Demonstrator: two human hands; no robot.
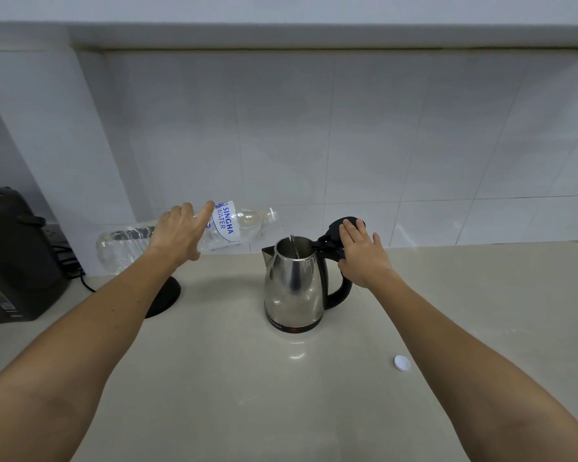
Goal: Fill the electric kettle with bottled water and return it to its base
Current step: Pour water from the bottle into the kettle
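Kettle (294,281) open on counter — left hand (179,233) pouring bottle (181,236) in.

A kettle (294,285) stands on the counter (481,311) at the centre of the frame, lid (342,228) tipped back to its right. Left of it, a bottle (181,236) lies tilted above the counter, mouth over the kettle's opening. The kettle base (166,296) sits lower left of the bottle. An appliance (14,255) stands at far left. A bottle cap (401,363) lies lower right of the kettle.
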